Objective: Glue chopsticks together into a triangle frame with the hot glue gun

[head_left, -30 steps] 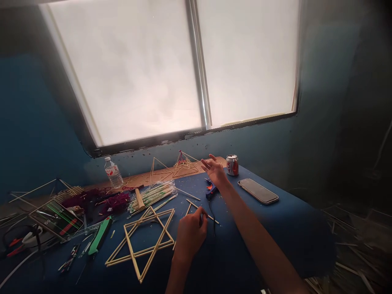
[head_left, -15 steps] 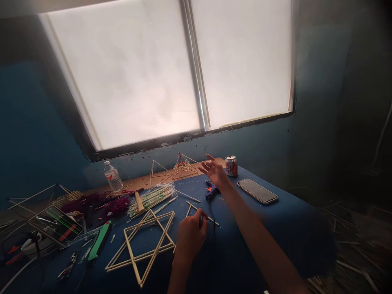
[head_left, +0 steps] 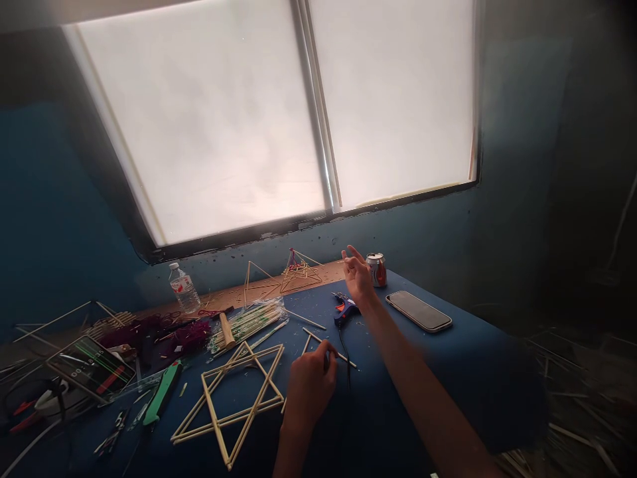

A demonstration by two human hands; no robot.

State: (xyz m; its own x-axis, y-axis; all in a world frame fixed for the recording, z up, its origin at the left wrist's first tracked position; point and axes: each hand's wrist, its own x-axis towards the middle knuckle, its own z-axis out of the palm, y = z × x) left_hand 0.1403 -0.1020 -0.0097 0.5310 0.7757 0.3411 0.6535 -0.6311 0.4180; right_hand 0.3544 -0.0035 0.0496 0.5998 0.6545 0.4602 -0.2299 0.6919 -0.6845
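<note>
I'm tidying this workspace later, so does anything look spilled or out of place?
Yes. Loose sticks lie scattered on the floor right of the blue-covered table, and small wooden bits are strewn across the tabletop near the glue gun. They look like stray offcuts, not placed items.

Blue tabletop (head_left: 448,378); blue-orange glue gun (head_left: 345,311); magenta yarn (head_left: 186,337).

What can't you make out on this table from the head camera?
Head view:
What the left hand has between its fingers: the fingers hide it.
The label on the drink can: too small to read.
The tip of the blue hot glue gun: too small and shadowed.
The lit screen at left: its markings are too small and streaked.
The white cable: cut off by the left edge.
</note>
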